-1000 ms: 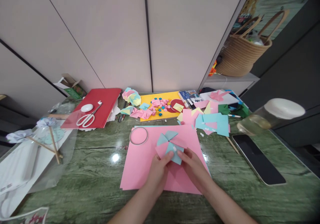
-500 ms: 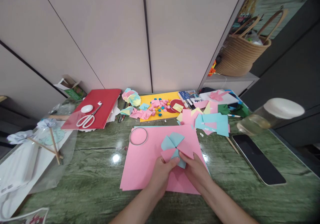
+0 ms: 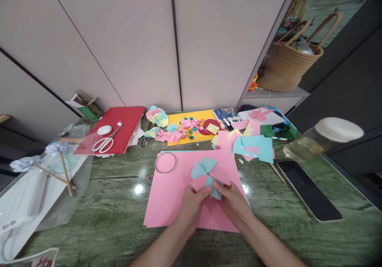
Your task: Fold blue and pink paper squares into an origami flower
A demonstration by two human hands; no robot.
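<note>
A folded paper flower (image 3: 208,164) with blue and pink petals is held between both hands, above a stack of pink paper sheets (image 3: 167,199). My left hand (image 3: 193,203) grips its lower left side, the thumb pressed on a petal. On the lower right, my right hand (image 3: 234,201) pinches it with thumb and fingers. The fingers beneath the flower are mostly hidden. A thin metal ring (image 3: 165,163) lies flat on the upper left of the pink sheets, apart from the hands.
White-handled scissors (image 3: 104,143) rest on a red folder (image 3: 125,119) at the left. Small coloured balls and paper pieces cover a yellow sheet (image 3: 176,117) behind. A phone (image 3: 308,189) and a lidded clear cup (image 3: 307,143) are at the right.
The paper flower has tilted and shifted slightly left in the hands. Both hands keep their hold, with the fingers moving only a little.
</note>
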